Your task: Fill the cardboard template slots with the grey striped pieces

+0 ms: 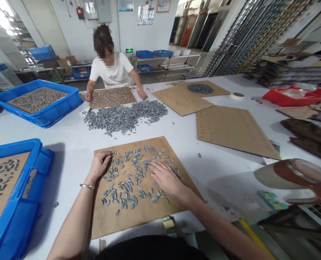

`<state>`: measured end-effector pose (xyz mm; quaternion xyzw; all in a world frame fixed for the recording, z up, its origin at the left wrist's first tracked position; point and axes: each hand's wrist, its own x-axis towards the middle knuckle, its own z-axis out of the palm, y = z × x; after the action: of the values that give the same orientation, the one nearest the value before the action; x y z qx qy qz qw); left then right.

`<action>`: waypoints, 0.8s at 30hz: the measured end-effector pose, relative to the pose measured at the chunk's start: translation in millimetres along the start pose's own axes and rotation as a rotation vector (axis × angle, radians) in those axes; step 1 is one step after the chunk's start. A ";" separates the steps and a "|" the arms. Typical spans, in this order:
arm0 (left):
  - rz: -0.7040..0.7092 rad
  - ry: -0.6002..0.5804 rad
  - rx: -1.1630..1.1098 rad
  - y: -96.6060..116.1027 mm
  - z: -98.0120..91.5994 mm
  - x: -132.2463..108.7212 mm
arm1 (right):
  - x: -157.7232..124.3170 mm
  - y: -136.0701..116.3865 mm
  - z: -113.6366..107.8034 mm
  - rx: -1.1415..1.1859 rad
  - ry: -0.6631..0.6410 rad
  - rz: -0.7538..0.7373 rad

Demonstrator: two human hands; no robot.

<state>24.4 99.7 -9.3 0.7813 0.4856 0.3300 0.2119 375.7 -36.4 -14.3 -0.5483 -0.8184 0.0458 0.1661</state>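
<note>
Many small grey spindle-shaped pieces (126, 185) lie loosely spread over a flat brown board (108, 223) in front of me. My left hand (100, 164) is at the board's left edge near its far corner. Its fingers are curled together by the leftmost pieces, and what they hold, if anything, is hidden. Across the board's right half stretches my right hand (167, 177), palm down, with its fingers extended over the pieces and its fingertips touching some. Beyond the board spreads a large heap of the same grey pieces (122, 117) on the white table (176, 131).
Blue trays (45, 159) at left hold boards covered with pieces. Across the table a co-worker (113, 68) handles another filled board (113, 97). Bare boards (230, 128), a tape roll (236, 95), a lidded mug (293, 173) and a red tray (290, 97) are on the right.
</note>
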 end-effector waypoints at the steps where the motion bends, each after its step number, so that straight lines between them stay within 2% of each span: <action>1: 0.004 -0.002 -0.005 0.5 0.3 -0.4 | 5.5 -0.9 1.4 -0.012 -0.001 0.011; 4: 0.010 -0.002 -0.015 2.1 1.1 -2.0 | 10.6 -14.5 2.3 -0.020 0.009 -0.020; 10: 0.008 -0.001 -0.019 3.0 3.6 -4.3 | -10.6 -66.7 -3.8 0.056 -0.093 -0.296; 17: 0.000 -0.003 -0.014 3.4 2.7 -3.6 | 0.3 -98.8 -12.4 0.121 -0.201 -0.333; 19: -0.006 -0.001 -0.013 4.1 0.8 -2.9 | 3.3 -101.0 -13.4 0.157 -0.239 -0.400; 21: -0.013 -0.001 -0.011 4.4 -1.1 -1.8 | 2.2 -92.0 -14.8 0.190 -0.196 -0.398; 24: -0.022 -0.008 -0.002 4.3 -3.0 0.1 | -8.6 -53.3 -20.4 0.181 -0.020 -0.194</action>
<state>24.9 97.9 -4.4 0.7770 0.4929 0.3251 0.2181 338.1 -67.5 16.6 -0.4489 -0.8617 0.1086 0.2102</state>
